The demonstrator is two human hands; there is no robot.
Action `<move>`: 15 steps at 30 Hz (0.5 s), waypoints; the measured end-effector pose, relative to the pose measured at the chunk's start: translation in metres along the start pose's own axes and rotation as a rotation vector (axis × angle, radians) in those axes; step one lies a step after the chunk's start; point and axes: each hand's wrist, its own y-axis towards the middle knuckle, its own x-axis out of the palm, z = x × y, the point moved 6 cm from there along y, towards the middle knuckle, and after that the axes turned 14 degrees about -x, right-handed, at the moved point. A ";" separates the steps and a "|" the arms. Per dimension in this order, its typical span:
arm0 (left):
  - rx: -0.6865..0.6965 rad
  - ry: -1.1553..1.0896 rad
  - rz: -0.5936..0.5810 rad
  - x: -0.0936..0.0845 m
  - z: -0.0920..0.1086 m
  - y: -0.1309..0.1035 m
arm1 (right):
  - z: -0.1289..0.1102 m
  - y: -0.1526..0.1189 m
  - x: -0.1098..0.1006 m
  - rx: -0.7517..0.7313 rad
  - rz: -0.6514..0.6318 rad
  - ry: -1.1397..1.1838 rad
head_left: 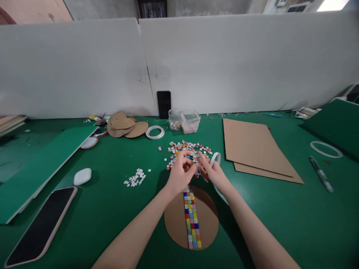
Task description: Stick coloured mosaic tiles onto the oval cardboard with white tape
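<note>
My left hand (181, 170) and my right hand (213, 172) meet over a pile of small colourful tiles (179, 147). The fingers of both are pinched around something too small to make out. A roll of white tape (215, 158) hangs at my right hand, with a pale strip running down beside the wrist. Below the hands a round cardboard disc (175, 224) lies flat on the green table. Rows of coloured square tiles (192, 220) form a band down its middle.
White scraps (135, 178), an earbud case (82, 176) and a phone (42, 226) lie left. Behind are cardboard discs (120, 125), a tape roll (155, 132), a glass (175, 119), a clear box (190, 121) and an upright phone (164, 104). Cardboard sheets (252, 145) and a pen (321, 173) lie right.
</note>
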 end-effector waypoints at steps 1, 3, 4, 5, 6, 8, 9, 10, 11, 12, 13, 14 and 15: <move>0.000 -0.043 -0.045 0.004 0.001 -0.002 | 0.001 0.000 0.002 -0.035 -0.009 -0.012; 0.000 -0.082 -0.097 0.009 0.001 -0.003 | 0.004 -0.001 0.006 -0.073 -0.028 -0.014; 0.000 -0.085 -0.106 0.010 -0.001 -0.003 | 0.005 -0.001 0.008 -0.080 -0.042 -0.009; -0.003 -0.088 -0.108 0.011 -0.003 -0.002 | 0.005 -0.001 0.009 -0.086 -0.050 -0.007; -0.010 -0.097 -0.105 0.011 -0.005 -0.001 | 0.005 -0.001 0.010 -0.087 -0.052 -0.006; -0.035 -0.127 -0.089 0.009 -0.010 0.002 | 0.005 0.000 0.011 -0.082 -0.039 0.010; -0.054 -0.145 -0.068 0.006 -0.012 0.004 | 0.005 0.001 0.010 -0.076 -0.025 0.028; -0.078 -0.163 -0.036 0.002 -0.015 0.006 | 0.005 0.002 0.009 -0.068 -0.006 0.050; -0.107 -0.180 0.006 -0.002 -0.017 0.008 | 0.006 0.003 0.008 -0.058 0.015 0.069; -0.138 -0.197 0.050 -0.008 -0.019 0.010 | 0.006 0.003 0.006 -0.049 0.040 0.084; -0.169 -0.213 0.089 -0.013 -0.021 0.012 | 0.007 0.004 0.004 -0.042 0.064 0.090; -0.198 -0.229 0.115 -0.018 -0.021 0.014 | 0.007 0.004 0.002 -0.037 0.086 0.087; -0.220 -0.242 0.123 -0.022 -0.020 0.015 | 0.006 0.004 0.000 -0.033 0.101 0.077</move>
